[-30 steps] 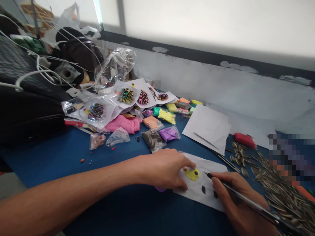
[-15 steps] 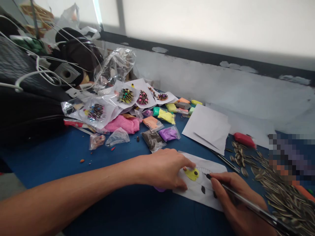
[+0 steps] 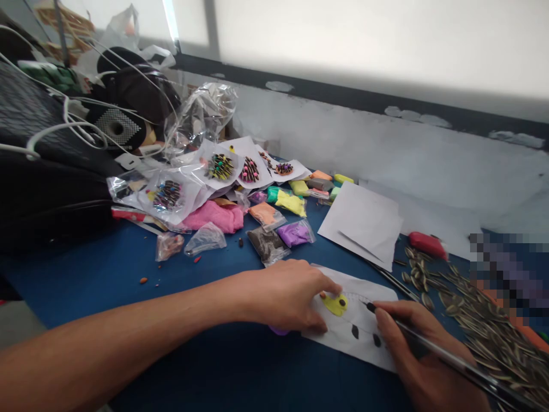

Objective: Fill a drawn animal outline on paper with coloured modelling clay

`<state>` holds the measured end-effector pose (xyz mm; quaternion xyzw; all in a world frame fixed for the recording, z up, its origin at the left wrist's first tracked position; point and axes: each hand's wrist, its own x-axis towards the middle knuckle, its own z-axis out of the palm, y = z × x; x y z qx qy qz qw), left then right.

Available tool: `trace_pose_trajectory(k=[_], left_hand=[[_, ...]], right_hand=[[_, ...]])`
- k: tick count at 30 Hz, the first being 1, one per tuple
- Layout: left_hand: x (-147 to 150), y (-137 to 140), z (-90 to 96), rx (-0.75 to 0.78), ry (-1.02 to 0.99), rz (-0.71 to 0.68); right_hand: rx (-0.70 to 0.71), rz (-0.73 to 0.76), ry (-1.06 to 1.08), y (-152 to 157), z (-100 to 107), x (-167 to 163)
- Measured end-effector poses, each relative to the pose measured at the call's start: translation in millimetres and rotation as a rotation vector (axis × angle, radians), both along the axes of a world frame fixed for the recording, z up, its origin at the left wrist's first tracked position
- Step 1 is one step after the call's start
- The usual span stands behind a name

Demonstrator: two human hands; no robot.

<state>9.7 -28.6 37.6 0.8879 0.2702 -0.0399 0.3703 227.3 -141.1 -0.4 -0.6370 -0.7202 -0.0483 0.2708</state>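
My left hand (image 3: 286, 294) presses flat on the left end of a white paper sheet (image 3: 358, 343) lying on the blue table (image 3: 128, 274). A flat yellow clay shape (image 3: 334, 304) with a black dot is stuck to the paper beside my fingertips. Two small dark seeds sit lower on the sheet. My right hand (image 3: 422, 357) grips a thin metal-barrelled pen (image 3: 446, 360) whose tip touches the paper just right of the yellow clay. A bit of purple clay shows under my left palm.
Several bagged clay lumps, among them pink (image 3: 214, 216), purple (image 3: 295, 233) and brown (image 3: 266, 243), lie behind the sheet. Finished seed pictures (image 3: 221, 167) rest at the back left. Blank paper (image 3: 362, 223) and a heap of sunflower seeds (image 3: 480, 326) fill the right. A black bag (image 3: 47, 189) stands left.
My right hand and the pen tip have slid slightly to the right across the paper. My left hand has stayed in place.
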Motion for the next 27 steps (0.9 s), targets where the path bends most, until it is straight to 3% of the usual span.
trace_pose_trajectory(k=[20, 27], left_hand=[[-0.2, -1.0, -0.5, 0.019, -0.004, 0.003], [0.0, -0.5, -1.0, 0.008, -0.002, 0.001]], right_hand=[[-0.036, 0.009, 0.057, 0.9, 4.6, -6.8], [0.048, -0.040, 0.044, 0.9, 6.9, -3.7]])
